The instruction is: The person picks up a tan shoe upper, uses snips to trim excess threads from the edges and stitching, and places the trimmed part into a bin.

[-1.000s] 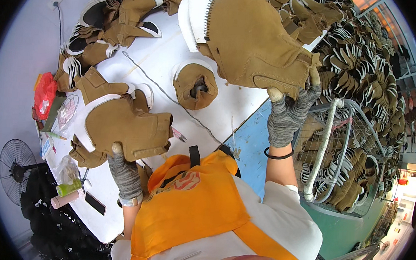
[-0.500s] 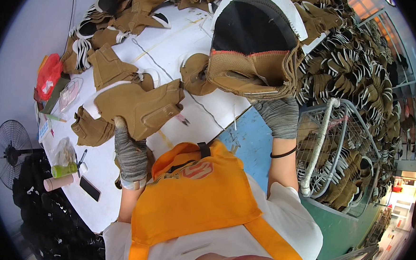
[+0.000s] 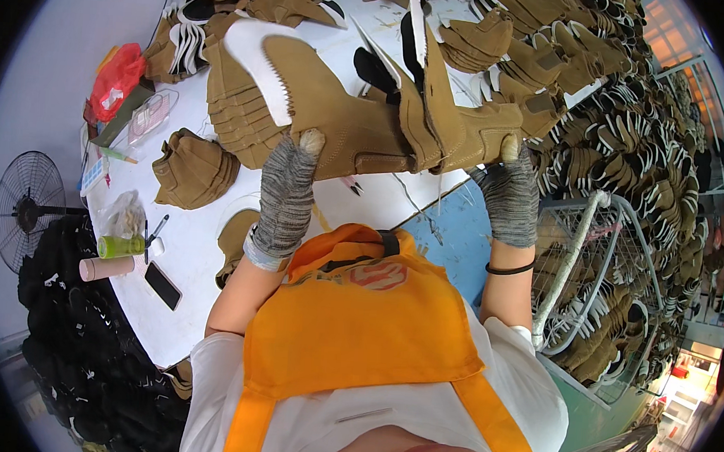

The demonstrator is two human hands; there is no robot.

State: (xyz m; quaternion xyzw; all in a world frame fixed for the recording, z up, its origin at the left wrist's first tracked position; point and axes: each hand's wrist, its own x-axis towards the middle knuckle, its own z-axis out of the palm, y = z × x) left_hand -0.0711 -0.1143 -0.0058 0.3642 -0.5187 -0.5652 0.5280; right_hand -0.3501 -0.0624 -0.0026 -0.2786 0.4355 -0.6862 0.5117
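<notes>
In a grey knit glove, my left hand [image 3: 288,192] is closed on the lower edge of a brown boot upper [image 3: 328,108], its thumb lying on the near face. This upper has a jagged white band at its left end. My right hand [image 3: 513,198], gloved alike, grips the right end of a second boot upper [image 3: 476,129], which has black lining and white edging pointing up. Both uppers are raised above the white table and meet in the middle, overlapping. The fingers behind the pieces are hidden.
A stack of brown pieces [image 3: 195,170] lies on the white table [image 3: 138,295], near a phone [image 3: 163,286], a pink bottle [image 3: 107,268] and a red bag [image 3: 118,78]. A wire cart [image 3: 579,264] and heaped uppers [image 3: 647,169] stand right; a fan [image 3: 27,210] stands left.
Both hands have risen. My left hand has moved right and turned its upper; the piece in my right hand has swung from its open top facing me to side-on, against the other.
</notes>
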